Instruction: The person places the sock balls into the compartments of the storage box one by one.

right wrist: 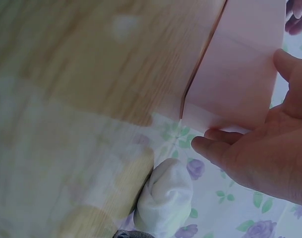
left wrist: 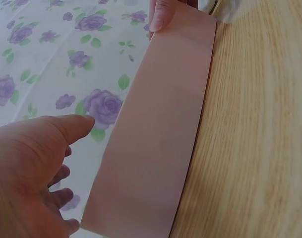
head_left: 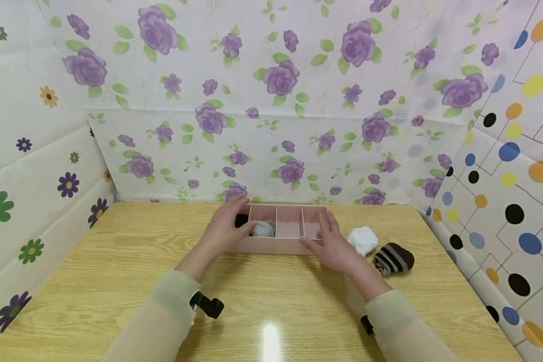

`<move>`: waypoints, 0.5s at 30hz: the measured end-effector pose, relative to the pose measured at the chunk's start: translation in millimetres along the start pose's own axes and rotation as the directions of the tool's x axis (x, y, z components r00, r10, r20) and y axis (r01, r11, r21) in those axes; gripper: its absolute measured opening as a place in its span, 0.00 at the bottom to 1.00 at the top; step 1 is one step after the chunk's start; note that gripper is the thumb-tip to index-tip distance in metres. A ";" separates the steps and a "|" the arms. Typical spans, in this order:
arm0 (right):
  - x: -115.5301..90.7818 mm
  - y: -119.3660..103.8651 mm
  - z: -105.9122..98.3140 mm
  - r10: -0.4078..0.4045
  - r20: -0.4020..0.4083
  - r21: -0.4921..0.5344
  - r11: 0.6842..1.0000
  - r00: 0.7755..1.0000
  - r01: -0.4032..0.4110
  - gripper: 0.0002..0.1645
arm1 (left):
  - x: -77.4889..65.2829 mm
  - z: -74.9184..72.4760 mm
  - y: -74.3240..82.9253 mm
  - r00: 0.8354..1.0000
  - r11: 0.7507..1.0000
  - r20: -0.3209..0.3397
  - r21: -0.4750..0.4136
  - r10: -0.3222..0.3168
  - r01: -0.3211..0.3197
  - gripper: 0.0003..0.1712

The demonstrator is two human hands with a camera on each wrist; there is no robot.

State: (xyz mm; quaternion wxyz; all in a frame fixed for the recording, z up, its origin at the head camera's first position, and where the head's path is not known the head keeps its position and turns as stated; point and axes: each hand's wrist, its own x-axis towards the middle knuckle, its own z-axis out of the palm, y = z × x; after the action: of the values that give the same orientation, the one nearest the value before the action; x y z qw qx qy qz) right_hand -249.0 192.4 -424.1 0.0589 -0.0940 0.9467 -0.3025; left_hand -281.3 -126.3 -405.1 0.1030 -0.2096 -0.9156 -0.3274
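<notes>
A pink box (head_left: 271, 246) with a row of compartments stands on the table. Black cloth (head_left: 241, 220) fills its left end compartment, and a grey-blue sock-like bundle (head_left: 264, 229) lies in the one beside it. My left hand (head_left: 223, 226) is at the left end, thumb extended over the box; in the left wrist view the thumb looks apart from the front wall. My right hand (head_left: 337, 246) touches the right end with extended fingers (right wrist: 210, 148), its thumb at the front rim. Both hands hold no sock.
To the right of the box lies a rolled white sock (head_left: 363, 240). Next to it is a brown, grey and black striped sock (head_left: 393, 259), also rolled. Flowered cloth (head_left: 253, 151) hangs along the table's back edge, and dotted cloth (head_left: 516, 201) borders the right side.
</notes>
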 end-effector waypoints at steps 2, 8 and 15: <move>0.3 0.3 0.1 0.002 -0.001 -0.001 1.000 1.000 -0.002 0.63 | -3.7 -1.0 -3.8 1.000 1.000 -0.005 -0.028 -0.013 0.013 0.42; 1.3 1.4 0.8 0.002 -0.001 0.001 1.000 1.000 -0.002 0.64 | -13.5 -3.9 -11.5 0.999 0.995 0.000 -0.089 -0.040 0.040 0.47; 1.3 0.7 1.2 0.002 0.003 0.009 1.000 1.000 -0.002 0.64 | -19.2 -3.4 -17.6 0.995 0.990 0.044 -0.106 -0.091 0.096 0.55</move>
State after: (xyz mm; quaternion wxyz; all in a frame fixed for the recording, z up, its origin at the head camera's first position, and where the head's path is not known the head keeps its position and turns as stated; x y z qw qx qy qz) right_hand -250.1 192.0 -425.6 0.0610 -0.0934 0.9454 -0.3064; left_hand -272.0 -146.8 -418.6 0.0583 -0.1781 -0.9073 -0.3765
